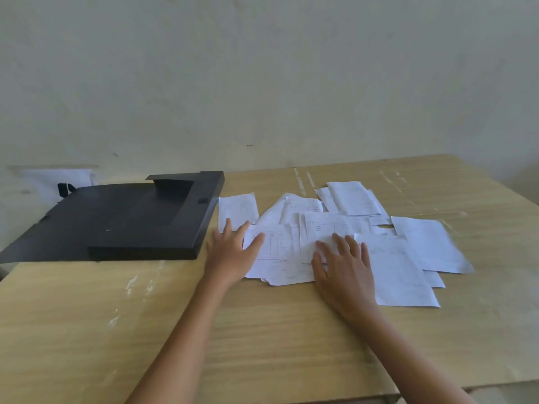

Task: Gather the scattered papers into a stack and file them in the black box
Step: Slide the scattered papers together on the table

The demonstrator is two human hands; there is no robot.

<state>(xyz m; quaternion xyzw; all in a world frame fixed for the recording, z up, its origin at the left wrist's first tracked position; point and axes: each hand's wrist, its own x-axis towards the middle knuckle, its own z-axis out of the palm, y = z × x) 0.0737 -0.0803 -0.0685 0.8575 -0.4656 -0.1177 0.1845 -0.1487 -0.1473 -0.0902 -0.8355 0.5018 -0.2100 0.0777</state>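
Pale plaster wall [262, 77] backs a worn wooden table [87, 316] where a filing job is at its first step. At far left lies the black box [140, 220], its lid flap open and spread flat toward the table's left edge. Just right of it, the scattered papers [408, 258] sprawl in overlapping sheets across the table's middle and right, none yet squared into a stack. A person's left hand [230, 252] rests with fingers spread on the leftmost sheets, close beside the box; the right hand [344, 266] lies flat, fingers splayed, on the middle of the pile. Gathering appears to be starting: the next move likely calls for sweeping outlying sheets inward. A white bag [58, 182] sits behind the box, clear of the work; nothing blocks the way.
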